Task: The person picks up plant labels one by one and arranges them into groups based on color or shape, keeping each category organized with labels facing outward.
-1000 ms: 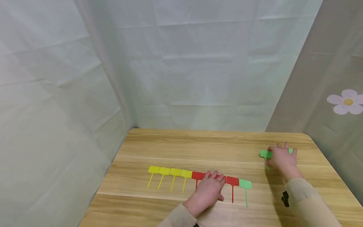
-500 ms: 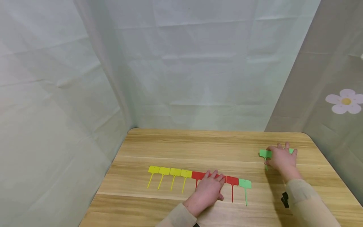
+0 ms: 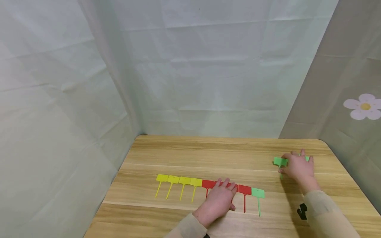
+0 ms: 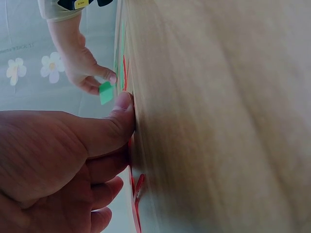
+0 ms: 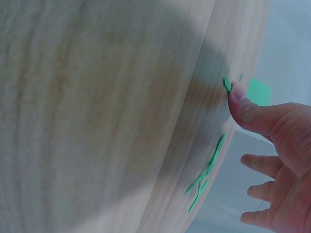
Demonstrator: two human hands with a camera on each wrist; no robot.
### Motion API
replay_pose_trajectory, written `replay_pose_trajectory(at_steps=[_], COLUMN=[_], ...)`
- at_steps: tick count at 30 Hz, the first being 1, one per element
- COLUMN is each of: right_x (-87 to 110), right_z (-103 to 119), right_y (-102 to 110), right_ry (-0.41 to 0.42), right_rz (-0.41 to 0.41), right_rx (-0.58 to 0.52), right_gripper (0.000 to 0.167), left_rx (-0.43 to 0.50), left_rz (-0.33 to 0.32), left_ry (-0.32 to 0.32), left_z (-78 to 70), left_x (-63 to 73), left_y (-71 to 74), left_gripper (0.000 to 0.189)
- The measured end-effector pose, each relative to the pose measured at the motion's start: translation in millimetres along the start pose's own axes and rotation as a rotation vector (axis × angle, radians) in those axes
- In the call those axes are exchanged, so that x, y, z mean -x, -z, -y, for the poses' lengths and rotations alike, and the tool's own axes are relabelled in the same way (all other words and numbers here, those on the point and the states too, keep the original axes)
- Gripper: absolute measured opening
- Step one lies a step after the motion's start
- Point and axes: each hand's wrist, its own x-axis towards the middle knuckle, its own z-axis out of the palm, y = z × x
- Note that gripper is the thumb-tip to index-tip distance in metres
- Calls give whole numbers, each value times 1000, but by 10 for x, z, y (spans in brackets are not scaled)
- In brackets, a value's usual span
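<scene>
My left hand [image 3: 218, 200] lies with its fingers straight over the middle red tags of a row, hiding part of them. The row has several yellow tags [image 3: 184, 180] at its left, then red tags [image 3: 245, 189], and one green tag [image 3: 258, 192] at its right end. Each has a flat rectangular head and a thin tail toward me. At the far right, my right hand [image 3: 299, 167] pinches another green tag [image 3: 279, 161] between thumb and index finger. Its head stands slightly off the table in the right wrist view. More green tags [image 5: 206, 170] lie beneath that hand, mostly hidden from above.
The wooden table [image 3: 178, 152] has rounded far corners. Pale cloth walls [image 3: 202, 82] stand behind it and on the left, and a grey-brown cloth with a printed flower [image 3: 365, 106] on the right. A black band piece [image 3: 302, 211] shows at my right wrist.
My right wrist and forearm have shifted slightly to the right, with the green tag still pinched. My left hand and the row of tags stay as they were.
</scene>
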Motion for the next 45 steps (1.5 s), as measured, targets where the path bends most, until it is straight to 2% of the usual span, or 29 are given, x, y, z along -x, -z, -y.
replay_pose_trajectory(at_steps=[11, 18, 23, 32, 38, 45], right_x=[-2, 28, 28, 62, 95, 160], right_z=[-70, -84, -107, -156, -178, -218], right_y=[-35, -42, -50, 21, 119, 193], right_ry=[-1, 6, -1, -23, 6, 100], right_rz=[-11, -9, -7, 49, 68, 87], right_rx=[-19, -35, -47, -107, -180, -277], right_gripper=[63, 49, 47, 39, 39, 39], left_rx=[15, 17, 3, 16, 22, 29], left_rz=[-3, 7, 4, -6, 1, 0], left_ry=[-1, -2, -4, -5, -1, -2], left_z=[4, 2, -1, 9, 14, 6], left_x=[0, -1, -8, -3, 4, 13], left_y=[-2, 0, -5, -21, -14, -9], left_gripper=[76, 75, 75, 76, 75, 75])
